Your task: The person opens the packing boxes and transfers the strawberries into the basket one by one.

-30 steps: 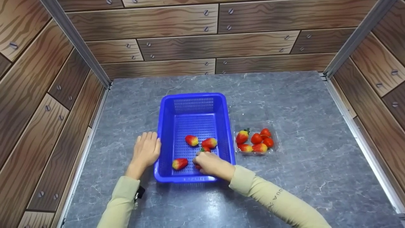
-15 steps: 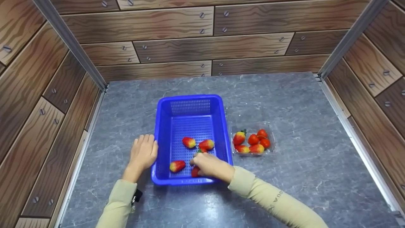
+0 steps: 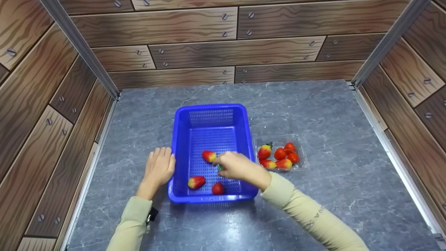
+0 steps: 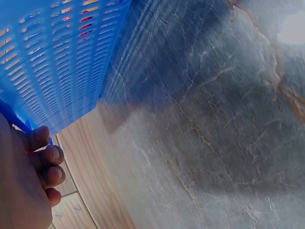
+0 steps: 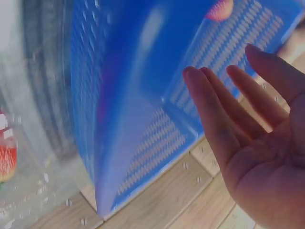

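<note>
A blue plastic basket (image 3: 182, 139) with perforated walls stands mid-table. My left hand (image 3: 160, 165) is at its left rim; in the left wrist view the fingers (image 4: 53, 155) curl over that rim. Inside the basket, my right hand (image 3: 240, 167) hovers above the strawberries, and the right wrist view shows its fingers (image 5: 205, 102) spread, holding nothing. Three strawberries show plainly: one at the left front (image 3: 196, 182), one at the front (image 3: 217, 188) and one farther back (image 3: 209, 156). Green leaves (image 3: 221, 168) peek out beneath the right hand, which hides the rest there.
Right of the basket lies an open clear plastic box (image 3: 302, 160) holding several strawberries (image 3: 264, 152) and round red fruits (image 3: 280, 153) like cherry tomatoes. Wood-patterned walls (image 3: 195, 29) enclose the grey marbled table (image 3: 327, 132) at the back and both sides.
My right hand has moved away from the basket's front, uncovering the front strawberry and now covering the one at the right. The left hand keeps its place at the rim.
</note>
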Demonstrator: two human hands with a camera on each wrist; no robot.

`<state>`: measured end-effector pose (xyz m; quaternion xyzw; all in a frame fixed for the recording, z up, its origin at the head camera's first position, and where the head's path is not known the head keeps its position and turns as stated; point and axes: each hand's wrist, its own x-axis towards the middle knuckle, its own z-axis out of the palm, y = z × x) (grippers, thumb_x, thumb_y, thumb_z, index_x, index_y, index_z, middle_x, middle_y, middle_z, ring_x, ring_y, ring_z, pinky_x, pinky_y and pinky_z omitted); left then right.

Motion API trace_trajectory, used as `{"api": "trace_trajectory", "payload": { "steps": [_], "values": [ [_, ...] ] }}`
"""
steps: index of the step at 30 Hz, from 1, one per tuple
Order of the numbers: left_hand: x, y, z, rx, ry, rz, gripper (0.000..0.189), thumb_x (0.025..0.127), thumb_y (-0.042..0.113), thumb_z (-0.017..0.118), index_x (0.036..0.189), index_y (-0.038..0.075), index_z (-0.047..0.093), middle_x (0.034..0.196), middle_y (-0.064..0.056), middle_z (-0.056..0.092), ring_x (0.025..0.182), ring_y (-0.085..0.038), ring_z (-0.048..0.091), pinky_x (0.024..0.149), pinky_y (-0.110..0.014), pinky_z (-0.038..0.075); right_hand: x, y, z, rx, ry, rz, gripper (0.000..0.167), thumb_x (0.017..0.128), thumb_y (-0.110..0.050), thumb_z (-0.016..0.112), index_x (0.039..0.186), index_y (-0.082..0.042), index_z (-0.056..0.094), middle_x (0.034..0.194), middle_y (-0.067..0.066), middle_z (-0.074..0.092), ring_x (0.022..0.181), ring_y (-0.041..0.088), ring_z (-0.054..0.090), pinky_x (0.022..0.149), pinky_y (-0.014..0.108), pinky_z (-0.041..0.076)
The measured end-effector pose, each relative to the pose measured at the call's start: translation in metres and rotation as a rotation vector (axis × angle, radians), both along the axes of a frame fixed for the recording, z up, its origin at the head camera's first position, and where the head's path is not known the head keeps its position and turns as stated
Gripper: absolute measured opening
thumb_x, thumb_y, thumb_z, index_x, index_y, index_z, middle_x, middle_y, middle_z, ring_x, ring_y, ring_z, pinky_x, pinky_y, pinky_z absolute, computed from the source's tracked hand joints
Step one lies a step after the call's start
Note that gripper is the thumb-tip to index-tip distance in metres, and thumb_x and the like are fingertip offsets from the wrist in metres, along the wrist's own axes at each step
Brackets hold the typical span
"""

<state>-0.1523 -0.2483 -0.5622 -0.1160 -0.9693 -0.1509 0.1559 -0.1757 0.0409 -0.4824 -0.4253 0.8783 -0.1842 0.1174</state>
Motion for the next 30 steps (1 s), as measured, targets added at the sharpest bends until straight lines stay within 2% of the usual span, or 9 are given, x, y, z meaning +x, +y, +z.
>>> {"api": "trace_trajectory", "payload": {
  "steps": [3, 8, 12, 15, 21, 27, 30],
  "values": [
    [-0.001, 0.0, 0.0, -0.005, 0.007, -0.001, 0.024, 0.099, 0.018, 0.04, 0.089, 0.0, 0.052, 0.083, -0.017, 0.053, 0.08, -0.039, 0.049, 0.072, -0.048, 0.037, -0.011, 0.008, 0.011, -0.074, -0.022, -0.04, 0.026, 0.084, -0.006, 0.074, 0.11, -0.005, 0.072, 0.106, 0.01, 0.073, 0.094, 0.026, 0.069, 0.082, 0.038, 0.055],
    [-0.001, 0.0, 0.0, -0.001, 0.009, 0.0, 0.024, 0.099, 0.018, 0.04, 0.089, -0.001, 0.052, 0.084, -0.018, 0.052, 0.079, -0.04, 0.048, 0.072, -0.049, 0.037, -0.03, 0.028, 0.026, -0.138, 0.065, -0.095, 0.021, 0.085, -0.01, 0.073, 0.106, -0.005, 0.073, 0.101, 0.01, 0.072, 0.093, 0.027, 0.068, 0.083, 0.041, 0.054],
    [0.0, 0.0, 0.0, -0.001, -0.002, 0.0, 0.024, 0.099, 0.018, 0.04, 0.09, -0.001, 0.051, 0.084, -0.018, 0.052, 0.08, -0.04, 0.048, 0.072, -0.048, 0.037, -0.046, 0.049, 0.03, -0.175, 0.134, -0.158, 0.017, 0.086, -0.011, 0.072, 0.101, -0.005, 0.074, 0.097, 0.009, 0.072, 0.089, 0.026, 0.067, 0.081, 0.042, 0.054],
    [0.0, 0.0, 0.0, -0.006, -0.008, 0.001, 0.024, 0.1, 0.018, 0.039, 0.09, -0.001, 0.052, 0.085, -0.018, 0.053, 0.081, -0.04, 0.049, 0.073, -0.049, 0.037, -0.057, 0.066, 0.028, -0.2, 0.145, -0.211, 0.013, 0.085, -0.01, 0.073, 0.098, -0.005, 0.074, 0.095, 0.008, 0.071, 0.087, 0.026, 0.067, 0.079, 0.041, 0.055],
    [0.0, 0.0, 0.0, -0.009, -0.003, 0.001, 0.024, 0.099, 0.018, 0.039, 0.091, -0.001, 0.052, 0.086, -0.019, 0.054, 0.081, -0.04, 0.049, 0.074, -0.049, 0.038, -0.074, 0.101, 0.015, -0.191, 0.141, -0.283, 0.012, 0.083, -0.007, 0.071, 0.094, -0.004, 0.074, 0.094, 0.009, 0.071, 0.086, 0.028, 0.068, 0.076, 0.044, 0.055],
    [0.0, 0.0, 0.0, 0.0, -0.006, 0.002, 0.025, 0.099, 0.018, 0.039, 0.089, 0.0, 0.052, 0.084, -0.018, 0.054, 0.082, -0.04, 0.05, 0.074, -0.049, 0.038, -0.082, 0.128, -0.008, -0.138, 0.062, -0.337, 0.016, 0.082, -0.004, 0.071, 0.098, 0.0, 0.073, 0.096, 0.015, 0.072, 0.089, 0.036, 0.067, 0.077, 0.048, 0.054],
    [0.0, 0.0, 0.0, 0.0, -0.009, 0.004, 0.024, 0.099, 0.018, 0.04, 0.09, 0.0, 0.053, 0.085, -0.018, 0.054, 0.083, -0.04, 0.05, 0.074, -0.049, 0.038, -0.084, 0.135, -0.022, -0.133, 0.032, -0.33, 0.018, 0.081, -0.002, 0.071, 0.099, 0.002, 0.072, 0.097, 0.017, 0.072, 0.09, 0.038, 0.067, 0.078, 0.049, 0.054]
  ]
}}
